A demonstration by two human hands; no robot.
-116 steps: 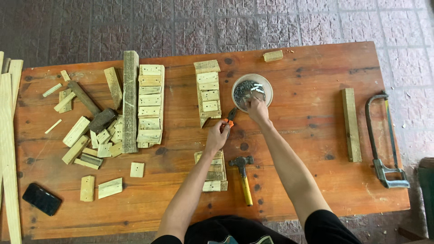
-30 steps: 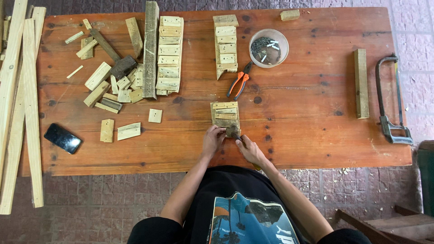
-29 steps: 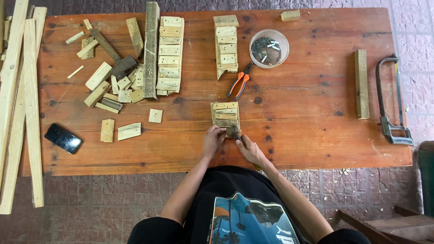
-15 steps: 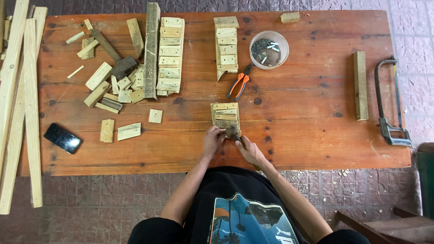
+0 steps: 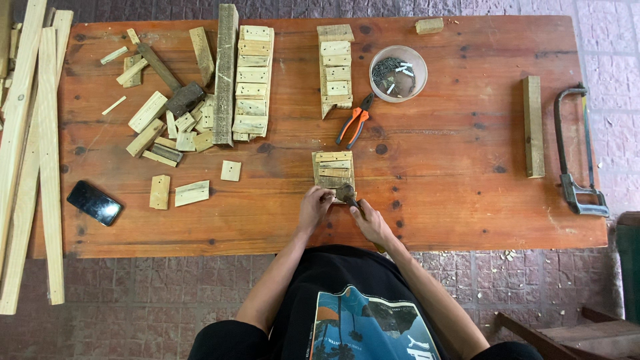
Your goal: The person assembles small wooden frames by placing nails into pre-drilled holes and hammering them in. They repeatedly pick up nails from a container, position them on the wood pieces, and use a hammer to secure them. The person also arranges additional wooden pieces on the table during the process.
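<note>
i see the long wooden table (image 5: 467, 193) filling the frame, with loose planks (image 5: 30, 147) stacked off its left edge, out of the way. rows of cut wooden blocks (image 5: 252, 80) sit upper left of centre, kept within reach. just below centre lies the small slatted wood piece (image 5: 333, 170), flat so it can be struck. my right hand (image 5: 373, 225) is wrapped around a hammer (image 5: 348, 195), head on the piece's lower edge; my left hand (image 5: 313, 207) pinches there, fingers closed, seemingly steadying a nail too small to see.
</note>
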